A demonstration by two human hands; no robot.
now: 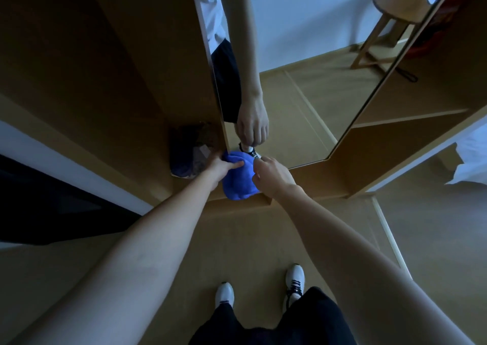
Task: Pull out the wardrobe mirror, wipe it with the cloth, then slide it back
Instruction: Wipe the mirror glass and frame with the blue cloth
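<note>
The mirror [303, 86] stands pulled out from the wardrobe [411, 144], so by my read we're in the wiping stretch — sliding back is not yet done. Left hand [220, 166] grips the blue cloth [238, 181] bunched at the mirror's bottom corner; right hand [274, 174] curls at the cloth's edge — its grip I cannot tell.

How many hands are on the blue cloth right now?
2: the left hand grips the blue cloth from its left, the right hand touches its right edge.
</note>
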